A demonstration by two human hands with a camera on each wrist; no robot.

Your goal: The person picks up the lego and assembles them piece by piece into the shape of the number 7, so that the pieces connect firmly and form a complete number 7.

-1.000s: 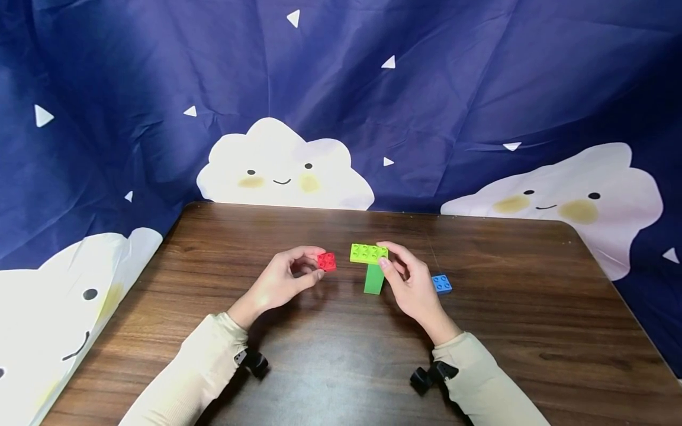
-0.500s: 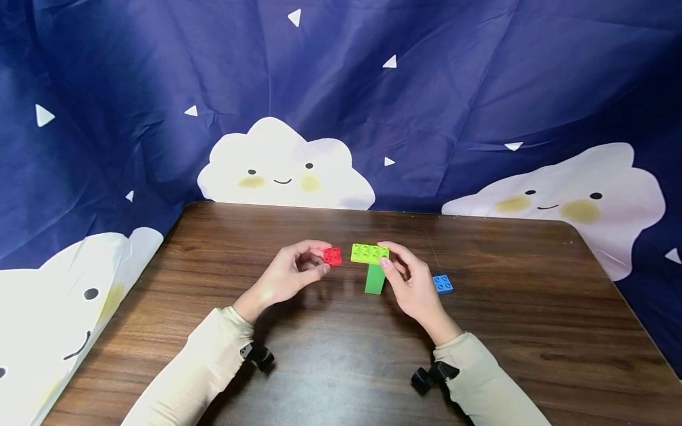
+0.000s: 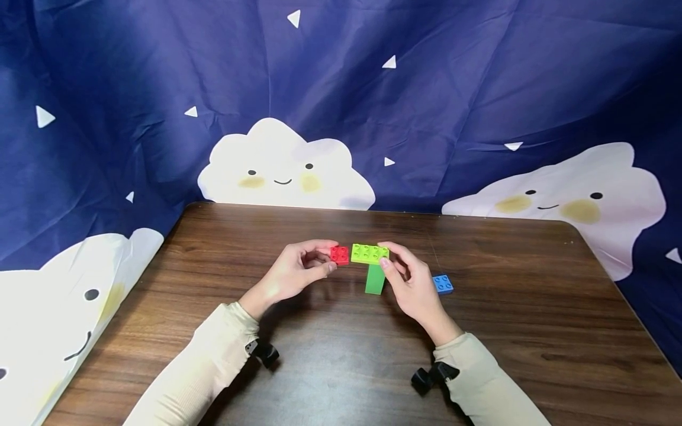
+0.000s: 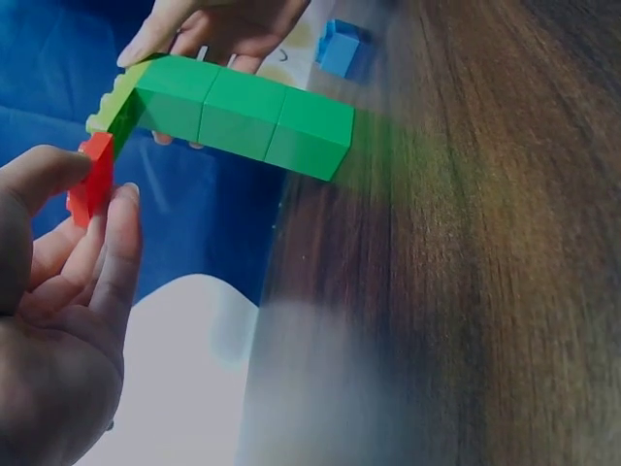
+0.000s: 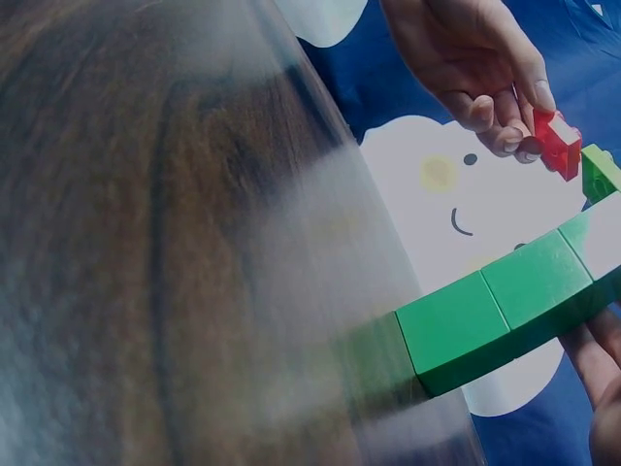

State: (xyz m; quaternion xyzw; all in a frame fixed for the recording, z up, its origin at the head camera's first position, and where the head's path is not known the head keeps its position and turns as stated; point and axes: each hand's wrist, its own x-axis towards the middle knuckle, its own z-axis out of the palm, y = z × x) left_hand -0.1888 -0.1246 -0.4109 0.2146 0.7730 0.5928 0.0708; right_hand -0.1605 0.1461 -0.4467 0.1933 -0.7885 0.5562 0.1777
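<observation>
My left hand (image 3: 292, 271) pinches a small red toy brick (image 3: 339, 255) between thumb and fingers, studs up. The brick is level with the left end of a lime-green eight-stud brick (image 3: 366, 254) and close beside it. That lime brick sits across the top of a green column (image 4: 243, 112) of three stacked blocks, jutting out to the left like an arm. The column stands upright on the table. My right hand (image 3: 417, 289) holds the right end of the lime brick with thumb and fingers.
A blue brick (image 3: 443, 284) with studs lies on the table just right of my right hand. The dark wooden table (image 3: 341, 367) ends at a blue curtain (image 3: 341, 77) printed with white clouds. Both wrists carry small black cameras.
My left hand has moved the red brick rightward and slightly away from me, narrowing the gap to the lime brick. The right hand and green column stay in place.
</observation>
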